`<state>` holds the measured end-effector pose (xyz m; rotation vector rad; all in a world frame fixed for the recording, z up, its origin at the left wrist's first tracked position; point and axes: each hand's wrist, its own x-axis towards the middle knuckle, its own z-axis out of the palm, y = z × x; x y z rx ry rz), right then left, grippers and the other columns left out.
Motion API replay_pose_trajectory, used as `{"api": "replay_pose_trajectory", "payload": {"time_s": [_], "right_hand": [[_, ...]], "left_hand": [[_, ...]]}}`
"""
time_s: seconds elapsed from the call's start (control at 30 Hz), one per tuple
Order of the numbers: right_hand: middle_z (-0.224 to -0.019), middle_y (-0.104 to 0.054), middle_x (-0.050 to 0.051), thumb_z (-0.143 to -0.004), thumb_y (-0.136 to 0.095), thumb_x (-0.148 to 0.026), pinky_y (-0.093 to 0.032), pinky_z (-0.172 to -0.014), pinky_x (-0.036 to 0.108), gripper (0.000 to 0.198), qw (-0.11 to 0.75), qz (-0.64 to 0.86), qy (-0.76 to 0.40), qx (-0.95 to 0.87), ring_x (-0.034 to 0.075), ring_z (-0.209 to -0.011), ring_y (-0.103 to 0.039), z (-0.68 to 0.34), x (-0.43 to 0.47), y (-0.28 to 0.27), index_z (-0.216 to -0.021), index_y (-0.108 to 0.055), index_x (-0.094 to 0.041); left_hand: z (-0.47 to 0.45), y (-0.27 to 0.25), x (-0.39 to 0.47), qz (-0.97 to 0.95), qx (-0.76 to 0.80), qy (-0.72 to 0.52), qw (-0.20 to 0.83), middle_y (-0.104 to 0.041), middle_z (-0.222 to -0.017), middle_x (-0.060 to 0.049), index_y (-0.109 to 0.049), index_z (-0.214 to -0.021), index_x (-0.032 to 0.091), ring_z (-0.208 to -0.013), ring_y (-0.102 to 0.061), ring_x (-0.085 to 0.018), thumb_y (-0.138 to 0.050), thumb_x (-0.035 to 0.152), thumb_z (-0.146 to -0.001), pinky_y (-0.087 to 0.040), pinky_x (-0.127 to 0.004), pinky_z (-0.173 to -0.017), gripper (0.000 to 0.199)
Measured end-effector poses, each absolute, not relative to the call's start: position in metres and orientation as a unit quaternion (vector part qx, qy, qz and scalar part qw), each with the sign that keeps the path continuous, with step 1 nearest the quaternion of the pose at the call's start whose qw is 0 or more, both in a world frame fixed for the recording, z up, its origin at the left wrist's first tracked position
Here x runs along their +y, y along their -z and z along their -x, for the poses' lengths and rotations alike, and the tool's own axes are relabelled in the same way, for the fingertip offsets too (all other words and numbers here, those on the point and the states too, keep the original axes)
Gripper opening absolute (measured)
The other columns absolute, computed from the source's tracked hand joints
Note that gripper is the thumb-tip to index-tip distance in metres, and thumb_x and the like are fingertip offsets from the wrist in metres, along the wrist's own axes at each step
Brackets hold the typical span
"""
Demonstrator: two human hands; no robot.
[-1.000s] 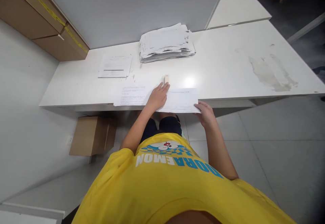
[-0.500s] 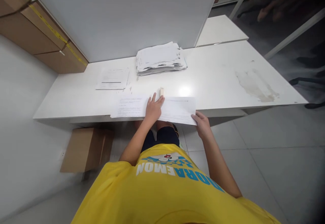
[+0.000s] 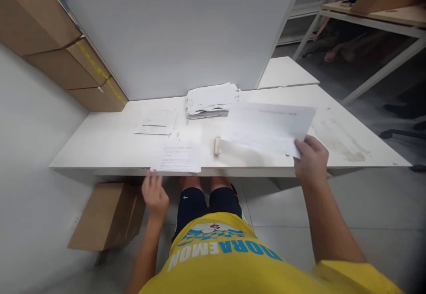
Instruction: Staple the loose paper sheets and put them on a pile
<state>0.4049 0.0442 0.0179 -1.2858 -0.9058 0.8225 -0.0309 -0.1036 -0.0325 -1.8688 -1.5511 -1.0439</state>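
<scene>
In the head view my right hand (image 3: 311, 158) pinches a sheet of paper (image 3: 266, 127) by its lower right corner. The sheet is raised above the desk, slightly blurred, and spans the space in front of the tall paper pile. My left hand (image 3: 155, 196) is at the desk's front edge, fingers stretched towards the lower left corner of some printed sheets (image 3: 179, 157); whether they touch is unclear. Those sheets lie flat, a little over the edge. Between them and the raised sheet is a small beige oblong object (image 3: 217, 146), possibly a stapler.
A thick paper pile (image 3: 211, 98) stands at the back of the white desk (image 3: 100, 145), against a grey panel (image 3: 186, 32). Further left lies a smaller stack of papers (image 3: 155, 122). Cardboard boxes (image 3: 100, 96) fill the left corner; another box (image 3: 100, 216) is below the desk.
My right hand has lifted the sheet and carried it right and away from me. My left hand has left the papers' middle and moved left to the front edge. The camera view has shifted.
</scene>
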Motion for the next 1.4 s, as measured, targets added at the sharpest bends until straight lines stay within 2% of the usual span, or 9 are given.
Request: {"api": "replay_pose_trajectory", "payload": {"time_s": [0.2, 0.33, 0.47, 0.57, 0.67, 0.77, 0.93, 1.2, 1.4], "right_hand": [[-0.077, -0.059, 0.001, -0.067, -0.068, -0.032, -0.052, -0.05, 0.024, 0.019, 0.584, 0.495, -0.447, -0.463, 0.014, -0.067, -0.057, -0.331, 0.198, -0.059, -0.081, -0.063, -0.019], [-0.075, -0.059, 0.001, -0.067, -0.064, -0.026, -0.055, -0.053, 0.026, 0.015, 0.503, 0.565, -0.413, -0.506, 0.013, -0.066, -0.056, -0.295, 0.285, -0.054, -0.079, -0.06, -0.018], [-0.074, -0.062, 0.006, -0.067, -0.061, -0.02, -0.059, -0.065, 0.04, 0.011, 0.409, 0.641, -0.35, -0.547, 0.02, -0.069, -0.061, -0.287, 0.342, -0.04, -0.077, -0.061, -0.016], [-0.096, -0.068, 0.017, -0.067, -0.061, -0.019, -0.052, -0.092, 0.053, 0.033, 0.406, 0.658, -0.315, -0.55, 0.034, -0.1, -0.063, -0.289, 0.363, -0.026, -0.098, -0.068, -0.01], [-0.14, -0.053, 0.025, -0.076, -0.056, -0.026, -0.035, -0.112, 0.054, 0.066, 0.387, 0.661, -0.22, -0.604, 0.039, -0.134, -0.045, -0.292, 0.367, -0.001, -0.138, -0.051, -0.006], [-0.157, -0.035, 0.025, -0.088, -0.044, -0.031, -0.026, -0.119, 0.053, 0.068, 0.312, 0.622, -0.149, -0.703, 0.035, -0.147, -0.03, -0.295, 0.359, 0.03, -0.15, -0.037, -0.003], [-0.16, -0.033, 0.021, -0.097, -0.031, -0.034, -0.013, -0.122, 0.057, 0.058, 0.235, 0.582, -0.158, -0.762, 0.032, -0.152, -0.022, -0.29, 0.346, 0.038, -0.147, -0.043, -0.007], [-0.164, -0.028, 0.012, -0.099, -0.029, -0.047, -0.012, -0.123, 0.055, 0.061, 0.332, 0.584, -0.099, -0.734, 0.026, -0.154, -0.017, -0.325, 0.218, 0.051, -0.152, -0.042, -0.019], [-0.143, -0.057, 0.015, -0.097, -0.03, -0.048, -0.03, -0.118, 0.053, 0.059, 0.332, 0.69, -0.176, -0.619, 0.029, -0.14, -0.045, -0.412, 0.056, 0.093, -0.138, -0.059, -0.018]], "left_hand": [[-0.018, 0.137, -0.142, 0.782, -0.599, 0.047, -0.166, -0.058, -0.144, -0.008, -0.062, -0.137, 0.024, -0.142, -0.046, -0.028, -0.047, 0.014, -0.089, -0.039, -0.048, -0.117, 0.051], [-0.029, 0.179, -0.136, 0.683, -0.67, 0.002, -0.29, -0.049, -0.152, -0.005, -0.059, -0.14, 0.024, -0.149, -0.035, -0.029, -0.049, 0.014, -0.087, -0.03, -0.053, -0.122, 0.055], [-0.013, 0.187, -0.121, 0.671, -0.67, 0.029, -0.316, -0.045, -0.155, -0.002, -0.057, -0.141, 0.027, -0.151, -0.03, -0.026, -0.05, 0.017, -0.086, -0.024, -0.052, -0.124, 0.056], [-0.003, 0.187, -0.11, 0.671, -0.663, 0.033, -0.33, -0.045, -0.155, 0.0, -0.059, -0.14, 0.03, -0.151, -0.029, -0.026, -0.053, 0.021, -0.086, -0.022, -0.053, -0.125, 0.055], [-0.005, 0.186, -0.101, 0.666, -0.661, 0.048, -0.342, -0.046, -0.155, 0.001, -0.06, -0.138, 0.03, -0.152, -0.029, -0.025, -0.052, 0.023, -0.087, -0.021, -0.051, -0.126, 0.053], [-0.014, 0.18, -0.097, 0.654, -0.672, 0.055, -0.343, -0.049, -0.153, 0.001, -0.063, -0.136, 0.027, -0.151, -0.03, -0.025, -0.051, 0.022, -0.088, -0.019, -0.051, -0.127, 0.05], [-0.02, 0.179, -0.099, 0.663, -0.673, 0.067, -0.323, -0.052, -0.151, 0.0, -0.065, -0.133, 0.026, -0.149, -0.033, -0.025, -0.047, 0.021, -0.09, -0.019, -0.052, -0.126, 0.046], [-0.02, 0.18, -0.086, 0.685, -0.656, 0.051, -0.314, -0.053, -0.15, -0.001, -0.065, -0.131, 0.024, -0.149, -0.033, -0.024, -0.048, 0.02, -0.092, -0.02, -0.051, -0.126, 0.043], [-0.023, 0.177, -0.095, 0.7, -0.627, 0.099, -0.328, -0.057, -0.146, -0.006, -0.067, -0.127, 0.021, -0.144, -0.042, -0.023, -0.047, 0.018, -0.093, -0.024, -0.051, -0.124, 0.04]]}}
